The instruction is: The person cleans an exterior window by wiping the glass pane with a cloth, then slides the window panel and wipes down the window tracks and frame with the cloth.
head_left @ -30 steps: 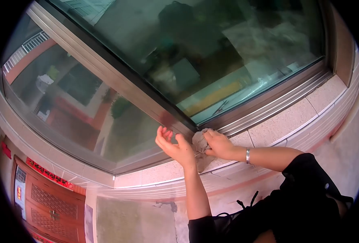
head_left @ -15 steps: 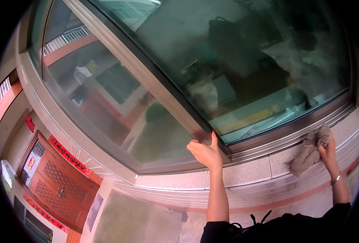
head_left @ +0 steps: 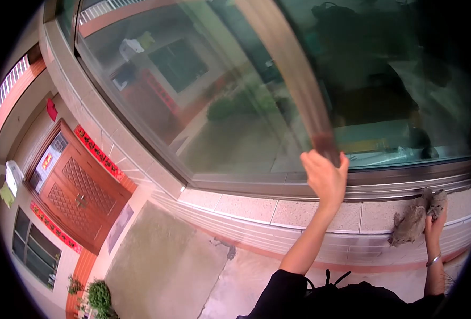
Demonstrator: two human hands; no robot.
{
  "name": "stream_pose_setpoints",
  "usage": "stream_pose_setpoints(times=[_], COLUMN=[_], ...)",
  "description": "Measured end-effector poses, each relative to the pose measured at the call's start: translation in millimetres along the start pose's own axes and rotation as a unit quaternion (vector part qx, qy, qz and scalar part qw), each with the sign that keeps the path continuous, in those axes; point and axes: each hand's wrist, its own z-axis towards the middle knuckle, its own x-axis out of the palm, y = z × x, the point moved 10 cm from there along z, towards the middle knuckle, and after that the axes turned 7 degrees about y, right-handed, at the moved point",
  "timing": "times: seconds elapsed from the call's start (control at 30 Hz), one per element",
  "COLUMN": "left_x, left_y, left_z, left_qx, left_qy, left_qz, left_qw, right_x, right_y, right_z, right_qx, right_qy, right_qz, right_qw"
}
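"Grey cloth (head_left: 408,223) is gripped in the right hand (head_left: 436,224), bunched at the top and left hanging below. Where is it held?"

"By the outer edge of the tiled ledge (head_left: 246,210), just below the metal track (head_left: 373,189). Whether the ledge is touched by it cannot be told."

"And the grip of the left hand (head_left: 327,178)?"

"It is placed at the lower end of the brown window upright (head_left: 296,69) — thumb to one side, fingers to the other. Whether they are closed round it cannot be told, as the upright is blurred."

"How much has been done?"

"The work is judged to be partway through: the cloth is not put down, and the upright is set well away from the window's left corner. Which stretches have been finished and which are left cannot be read; the left-hand glass (head_left: 235,149) is covered in reflections, so haze and shine are easily confused."

"Are containers seen?"

"Nothing certain can be named. Behind the window, a pale surface (head_left: 373,130) is dimly shown, with a clear, shiny item (head_left: 403,154) lying there — whether anything is contained in it cannot be told."
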Motion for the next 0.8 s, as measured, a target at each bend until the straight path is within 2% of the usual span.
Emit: stream_pose_setpoints(times=[0.13, 0.3, 0.33, 0.4, 0.47, 0.53, 0.57, 0.63, 0.7, 0.73, 0.8], left_x=[24.7, 61.3, 67.4, 90.9, 53.1, 8.5, -12.4, -50.6, -90.8, -101.2, -99.4], left_y=[-50.0, -118.6, -126.1, -130.3, -118.2, -81.9, -52.5, 25.2, 113.7, 166.7, 259.4], left_z=[-19.6, -58.7, -66.5, -81.8, -68.4, -38.0, -20.8, 11.6, 35.9, 44.4, 57.5], left_qx=[0.015, 0.089, 0.112, 0.121, 0.175, 0.196, 0.197, 0.115, 0.036, -0.021, -0.108], left_qy=[0.078, 0.176, 0.194, 0.329, 0.26, 0.158, 0.076, -0.044, -0.162, -0.192, -0.179], left_qz=[-0.07, -0.216, -0.26, -0.386, -0.434, -0.381, -0.334, -0.227, -0.138, -0.121, -0.075], left_qw=[0.994, 0.956, 0.939, 0.853, 0.845, 0.889, 0.919, 0.966, 0.976, 0.974, 0.975], right_x=[0.9, -0.5, -3.0, -8.4, -12.5, -15.7, -14.2, -13.1, -14.1, -16.8, -14.9], right_y=[-22.5, -48.3, -54.3, -49.5, -45.2, -40.5, -34.7, -30.1, -20.1, -14.0, -2.5], right_z=[-6.3, -7.6, -11.8, -14.7, -16.2, -16.1, -12.6, -5.0, -1.7, -2.1, 1.2], right_qx=[-0.018, 0.045, 0.046, 0.05, 0.038, 0.048, 0.045, 0.069, 0.055, 0.044, 0.037], right_qy=[0.005, 0.018, 0.003, 0.0, -0.004, -0.055, -0.052, -0.029, -0.037, -0.048, -0.043], right_qz=[-0.02, 0.052, 0.062, 0.02, -0.028, 0.007, 0.012, 0.086, 0.076, 0.063, 0.074], right_qw=[1.0, 0.997, 0.997, 0.999, 0.999, 0.997, 0.998, 0.993, 0.995, 0.996, 0.996])
